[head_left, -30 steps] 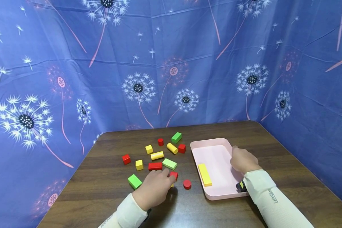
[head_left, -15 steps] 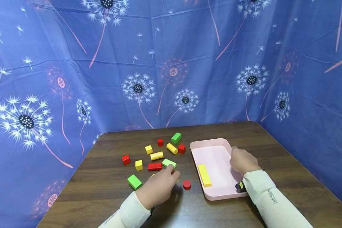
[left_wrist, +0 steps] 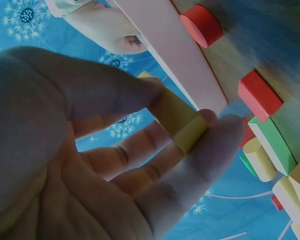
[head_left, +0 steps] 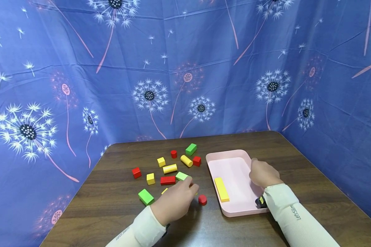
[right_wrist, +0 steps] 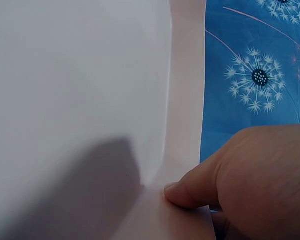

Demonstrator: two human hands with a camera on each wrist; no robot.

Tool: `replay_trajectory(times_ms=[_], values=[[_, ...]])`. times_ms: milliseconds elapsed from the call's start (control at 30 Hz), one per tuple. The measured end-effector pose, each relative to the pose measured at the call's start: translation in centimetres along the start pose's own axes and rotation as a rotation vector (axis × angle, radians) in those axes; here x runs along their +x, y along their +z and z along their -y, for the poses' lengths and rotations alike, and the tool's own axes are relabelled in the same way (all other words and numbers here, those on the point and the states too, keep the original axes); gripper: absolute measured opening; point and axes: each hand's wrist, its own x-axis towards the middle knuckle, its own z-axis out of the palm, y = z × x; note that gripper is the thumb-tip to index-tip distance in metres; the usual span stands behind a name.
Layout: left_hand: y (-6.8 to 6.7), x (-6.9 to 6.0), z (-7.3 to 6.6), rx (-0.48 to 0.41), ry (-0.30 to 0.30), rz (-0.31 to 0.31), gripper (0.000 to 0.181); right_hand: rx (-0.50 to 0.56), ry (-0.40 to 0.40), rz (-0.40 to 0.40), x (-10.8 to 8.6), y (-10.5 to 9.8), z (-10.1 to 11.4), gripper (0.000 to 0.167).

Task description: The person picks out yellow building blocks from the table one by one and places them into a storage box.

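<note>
My left hand (head_left: 175, 201) is over the front middle of the table. Between thumb and index finger it pinches a small yellow block (left_wrist: 176, 119), plain in the left wrist view and nearly hidden by the hand in the head view. A red round block (head_left: 202, 200) lies just right of that hand, and a light green block (head_left: 181, 176) just beyond it. My right hand (head_left: 263, 174) grips the right rim of a pink tray (head_left: 247, 213), its thumb pressing inside the wall in the right wrist view. A long yellow block (head_left: 221, 189) lies at the tray's left side.
Several blocks lie scattered left of the tray, among them a green block (head_left: 146, 197), a red bar (head_left: 168, 180), a yellow cylinder (head_left: 170, 168) and a red cube (head_left: 197, 161). A blue dandelion-print cloth (head_left: 173, 116) hangs behind the wooden table (head_left: 111, 209).
My left hand has risen slightly and moved right with the yellow block, uncovering part of another yellow block behind it. The right hand and tray have stayed put.
</note>
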Motion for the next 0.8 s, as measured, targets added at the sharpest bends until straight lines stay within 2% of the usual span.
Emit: replay_trajectory(times_ms=[500,667,800], values=[[-0.6,0.6,-0.1,-0.040,0.053,-0.067,0.043,0.004,0.005,0.002,0.0,0.1,0.0,0.056],[-0.9,1.0,-0.2,-0.071,0.031,-0.037,0.047,0.002,0.001,-0.007,0.0,0.1,0.0,0.054],[-1.0,1.3,-0.4,-0.062,0.018,-0.015,0.046,0.002,0.002,-0.008,0.1,0.2,0.0,0.054]])
